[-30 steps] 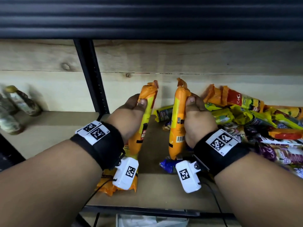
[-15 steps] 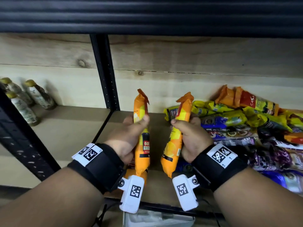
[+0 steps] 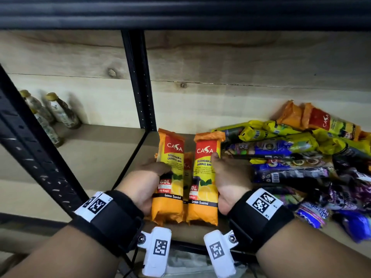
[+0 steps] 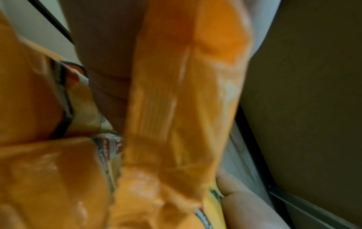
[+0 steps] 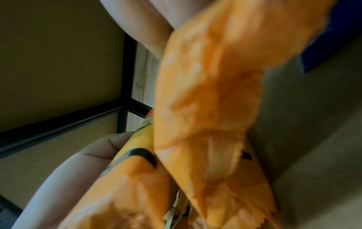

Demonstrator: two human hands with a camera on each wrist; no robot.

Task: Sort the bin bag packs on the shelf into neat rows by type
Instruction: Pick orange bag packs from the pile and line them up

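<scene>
Two orange CASA garbage bag packs stand side by side with their labels facing me, above the wooden shelf (image 3: 104, 157). My left hand (image 3: 148, 177) grips the left pack (image 3: 170, 177) by its left edge, thumb across the front. My right hand (image 3: 226, 177) grips the right pack (image 3: 204, 177) by its right edge. A third orange pack (image 3: 187, 167) shows in the gap behind them. Both wrist views are filled with blurred orange wrapping: the left pack (image 4: 182, 108) and the right pack (image 5: 205, 93).
A loose heap of yellow, blue, purple and orange packs (image 3: 301, 157) covers the shelf's right side. A black upright post (image 3: 138, 81) stands behind the left pack. Several small bottles (image 3: 60, 111) stand at the far left. A dark shelf edge (image 3: 180, 13) hangs overhead.
Both hands have turned their packs from edge-on to label-up and brought them close together, side by side, nearer to me.
</scene>
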